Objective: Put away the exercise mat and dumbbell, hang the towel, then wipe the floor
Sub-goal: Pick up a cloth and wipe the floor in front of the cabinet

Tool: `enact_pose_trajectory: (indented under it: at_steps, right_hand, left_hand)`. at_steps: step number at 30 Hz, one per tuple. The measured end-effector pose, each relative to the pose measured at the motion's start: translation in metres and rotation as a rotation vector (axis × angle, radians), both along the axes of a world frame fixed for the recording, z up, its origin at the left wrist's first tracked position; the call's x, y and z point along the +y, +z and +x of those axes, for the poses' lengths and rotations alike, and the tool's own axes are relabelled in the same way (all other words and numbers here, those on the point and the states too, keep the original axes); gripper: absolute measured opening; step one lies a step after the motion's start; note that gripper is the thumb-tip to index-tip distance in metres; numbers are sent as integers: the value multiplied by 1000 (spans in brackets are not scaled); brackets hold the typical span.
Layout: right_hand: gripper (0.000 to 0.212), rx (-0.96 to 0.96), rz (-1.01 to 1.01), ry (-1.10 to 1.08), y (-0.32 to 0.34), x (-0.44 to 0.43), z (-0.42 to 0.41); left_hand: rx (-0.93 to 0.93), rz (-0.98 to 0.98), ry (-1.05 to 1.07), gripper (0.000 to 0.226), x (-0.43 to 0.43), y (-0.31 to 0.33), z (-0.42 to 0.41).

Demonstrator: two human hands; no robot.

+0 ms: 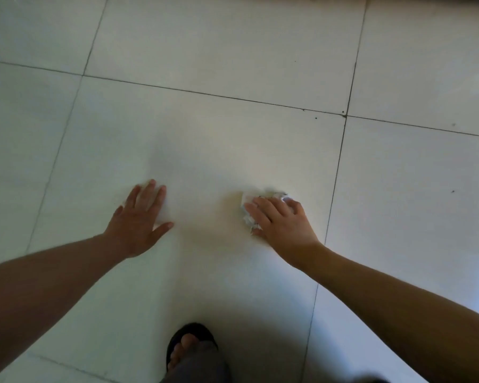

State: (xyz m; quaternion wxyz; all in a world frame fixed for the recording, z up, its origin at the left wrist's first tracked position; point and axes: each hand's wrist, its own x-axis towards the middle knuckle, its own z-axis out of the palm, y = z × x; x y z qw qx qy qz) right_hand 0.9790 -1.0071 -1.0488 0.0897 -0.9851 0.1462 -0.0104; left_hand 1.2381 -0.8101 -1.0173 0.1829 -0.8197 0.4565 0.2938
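Floor [233, 139] bears the left hand [137, 222] with fingers [150, 194] spread flat, right hand [282, 225] fingers curled over crumpled paper [249, 197]

Single head cam, steep downward tilt, close range.
Worn at head height, it faces forward-down onto tiled floor [233, 78]; left hand [138, 217] at 9 o'clock, right hand [282, 222] gripping paper wad [247, 199] at 3, sandalled foot [190, 346] at 6, nearest the lens.
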Motion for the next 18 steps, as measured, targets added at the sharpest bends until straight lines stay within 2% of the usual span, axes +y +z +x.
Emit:
enact_pose_trajectory:
  at_steps: [3,5,7,10,18]
  right_hand:
    - [62,247,58,-32,38,-2,-1]
    - [59,330,166,-125,72,-1,-2]
    - [57,339,270,-256,112,1,-5]
    - [53,350,350,-339,189,3,-9]
    - [42,372,442,-435,462,-17,-28]
  left_hand:
    - [-10,113,96,74,-30,32,-18]
    - [40,183,55,66,-61,66,-28]
    - [68,150,-17,63,-85,105,-37]
    - [110,86,-124,61,-107,179,-55]
    - [260,19,-114,59,-105,444,-90]
